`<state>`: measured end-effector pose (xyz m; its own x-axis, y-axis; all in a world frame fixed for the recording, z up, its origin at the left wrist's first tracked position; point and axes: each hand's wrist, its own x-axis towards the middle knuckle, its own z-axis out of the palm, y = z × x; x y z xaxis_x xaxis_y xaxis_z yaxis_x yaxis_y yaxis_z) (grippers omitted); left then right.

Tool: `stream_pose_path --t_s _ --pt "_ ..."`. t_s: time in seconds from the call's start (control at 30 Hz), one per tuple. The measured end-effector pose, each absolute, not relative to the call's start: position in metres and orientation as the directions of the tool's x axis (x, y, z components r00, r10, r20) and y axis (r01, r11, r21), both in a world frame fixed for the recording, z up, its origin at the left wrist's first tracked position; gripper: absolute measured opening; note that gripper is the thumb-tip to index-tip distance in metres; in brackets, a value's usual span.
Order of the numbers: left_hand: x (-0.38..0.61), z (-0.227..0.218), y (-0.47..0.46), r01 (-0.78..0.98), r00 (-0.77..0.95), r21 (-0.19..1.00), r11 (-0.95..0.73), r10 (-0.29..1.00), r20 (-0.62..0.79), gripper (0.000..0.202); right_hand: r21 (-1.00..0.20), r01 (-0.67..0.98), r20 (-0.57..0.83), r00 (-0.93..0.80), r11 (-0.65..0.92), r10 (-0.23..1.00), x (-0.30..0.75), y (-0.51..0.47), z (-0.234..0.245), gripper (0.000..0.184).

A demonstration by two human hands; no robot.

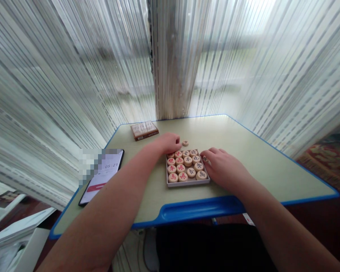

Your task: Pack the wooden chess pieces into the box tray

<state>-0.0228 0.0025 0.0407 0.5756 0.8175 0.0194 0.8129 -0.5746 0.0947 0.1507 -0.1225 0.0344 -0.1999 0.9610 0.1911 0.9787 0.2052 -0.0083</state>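
A shallow white box on the table holds round wooden Chinese chess pieces, red-marked on the left and dark-marked on the right. My left hand is closed at the box's far left corner, thumb side toward the pieces; whatever its curled fingers hold is hidden. One loose Chinese chess piece lies on the table just beyond the box, close to that hand. At the box's right edge, my right hand has its fingers closed on a Chinese chess piece, partly covered by the fingertips.
A brown printed box lid lies at the table's far left. By the left edge rests a phone showing a timer. The table has a blue rim and a blue front tray. String curtains hang behind it.
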Motion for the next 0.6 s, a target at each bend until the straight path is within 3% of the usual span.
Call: stream_pose_path --t_s 0.17,0.3,0.43,0.6 --pt "-0.0241 0.0413 0.0029 0.817 0.567 0.123 -0.563 0.824 0.005 0.027 -0.159 0.972 0.337 -0.111 0.173 0.935 0.1524 -0.1246 0.0339 0.022" --pt "-0.0243 0.0411 0.0034 0.816 0.568 0.130 -0.563 0.823 0.001 0.028 -0.260 0.919 0.446 -0.158 0.296 0.881 0.1506 -0.1266 0.0352 0.017" --pt "-0.0239 0.0421 0.0029 0.812 0.575 0.126 -0.570 0.818 0.003 0.028 -0.273 0.838 0.483 -0.305 0.472 0.821 0.1456 -0.1294 0.0363 0.015" --pt "-0.0240 0.0421 0.0031 0.808 0.577 0.135 -0.574 0.816 0.012 0.027 -0.297 0.805 0.499 -0.329 0.514 0.802 0.1424 -0.1303 0.0354 0.014"
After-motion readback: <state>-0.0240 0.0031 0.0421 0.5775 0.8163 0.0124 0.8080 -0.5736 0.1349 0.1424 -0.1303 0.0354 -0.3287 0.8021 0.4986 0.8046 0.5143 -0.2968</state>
